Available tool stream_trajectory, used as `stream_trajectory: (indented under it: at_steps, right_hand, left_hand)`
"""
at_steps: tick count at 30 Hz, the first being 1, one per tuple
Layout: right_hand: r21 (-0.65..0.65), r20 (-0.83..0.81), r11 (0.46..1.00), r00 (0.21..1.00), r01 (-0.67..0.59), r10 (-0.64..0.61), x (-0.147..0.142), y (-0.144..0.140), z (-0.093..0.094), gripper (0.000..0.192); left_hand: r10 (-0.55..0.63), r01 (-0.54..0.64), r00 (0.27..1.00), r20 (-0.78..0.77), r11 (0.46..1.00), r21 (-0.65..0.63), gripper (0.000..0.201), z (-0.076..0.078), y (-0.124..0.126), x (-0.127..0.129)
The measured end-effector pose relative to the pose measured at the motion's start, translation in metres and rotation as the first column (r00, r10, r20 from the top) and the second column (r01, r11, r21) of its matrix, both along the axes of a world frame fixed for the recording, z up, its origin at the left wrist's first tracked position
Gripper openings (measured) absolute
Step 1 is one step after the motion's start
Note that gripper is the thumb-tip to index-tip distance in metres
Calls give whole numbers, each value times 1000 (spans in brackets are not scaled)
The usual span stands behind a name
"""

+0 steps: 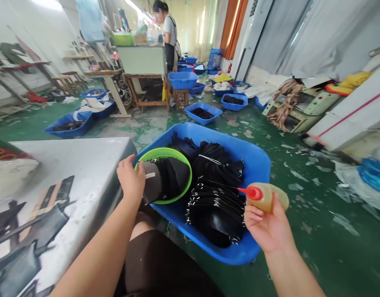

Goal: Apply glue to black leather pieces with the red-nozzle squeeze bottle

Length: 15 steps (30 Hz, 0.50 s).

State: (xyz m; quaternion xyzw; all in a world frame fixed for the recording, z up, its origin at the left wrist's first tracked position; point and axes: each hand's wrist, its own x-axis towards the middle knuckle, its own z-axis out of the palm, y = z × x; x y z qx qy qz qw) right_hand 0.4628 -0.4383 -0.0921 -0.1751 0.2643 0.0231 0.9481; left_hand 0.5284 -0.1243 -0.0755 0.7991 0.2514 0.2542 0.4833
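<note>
Far-left table: shiny grey worktable [85, 154], with a messy spread of cut pieces [52, 225] on it, mostly black with some tan strips mixed in.
Bins past the table: couple of blue bins [69, 125] on the floor, dark stuff in the nearer one.
Left hand: the left hand [131, 178] is at the near-left side of the basket, fingers bent, right by a dark flat piece [152, 185]. Can't tell if it's actually gripping that or just resting there, tbh.
Green basket: bright green basket [163, 152], sits tilted at the left end of the big tub, loaded with dark pieces and black straps.
Person in back: someone in a grey top [169, 28] stands at a bench, well apart from all this.
Big blue tub: the blue tub [258, 161] is in front of the knees, black bundles [213, 159] toward the back, a neat black stack [216, 208] with shiny metal bits up front.
Bottle: yellowish squeeze bottle [267, 194] tipped on its side above the tub's right edge, red nozzle [251, 192] pointing left over the stack.
Right hand: the right hand [267, 231] has its fingers wrapped round that bottle from below.
Floor, right side: green floor [316, 251], pale scraps all over.
</note>
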Motion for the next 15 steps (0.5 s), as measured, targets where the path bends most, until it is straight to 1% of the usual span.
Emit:
stream_trajectory:
  at_steps: [1,2,3,4,5,6,7,8,9,11,13,14,15]
  right_hand:
    - [-20,8,1000,1000,17,-16,1,-2,-1,55]
    - [-35,15,999,1000,27,-26,1,-3,-2,55]
    - [-46,23,999,999,27,-26,2,-3,-3,55]
    - [-53,33,998,999,21,-19,3,-3,-3,53]
    - [-60,47,998,999,15,-12,3,-3,-3,52]
    - [-65,64,998,998,8,-4,4,-3,-2,50]
    - [-71,82,997,997,4,2,4,-3,-1,49]
    - [-78,99,997,995,5,3,4,-3,0,48]
    - [-85,112,996,994,11,-2,3,-3,1,48]
    - [-97,125,995,992,39,-26,1,-4,3,49]
    - [-107,129,992,990,69,-55,-1,-7,5,49]
    - [-110,130,991,989,79,-65,-1,-9,5,48]
    - [-114,134,990,988,86,-71,-2,-10,6,48]
  left_hand:
    - [-74,67,997,23,975,211,17,-5,-8,-10]
    - [-209,186,978,7,883,432,13,-10,-19,-21]
    - [-389,351,919,-66,728,589,10,-16,-33,-34]
    - [-559,517,810,-179,534,669,13,-22,-48,-45]
    - [-679,630,676,-288,329,703,16,-27,-64,-56]
    - [-712,667,598,-367,190,720,18,-31,-79,-64]
    - [-692,675,582,-427,118,729,21,-34,-93,-70]
    - [-654,687,581,-484,75,723,24,-35,-105,-74]
    - [-602,703,590,-539,54,709,26,-35,-115,-75]
    - [-513,757,571,-640,29,653,26,-32,-127,-76]
    - [-473,800,529,-705,3,600,26,-27,-131,-76]
    - [-461,812,519,-720,2,584,26,-25,-129,-78]
    - [-455,820,518,-724,22,572,27,-24,-126,-80]
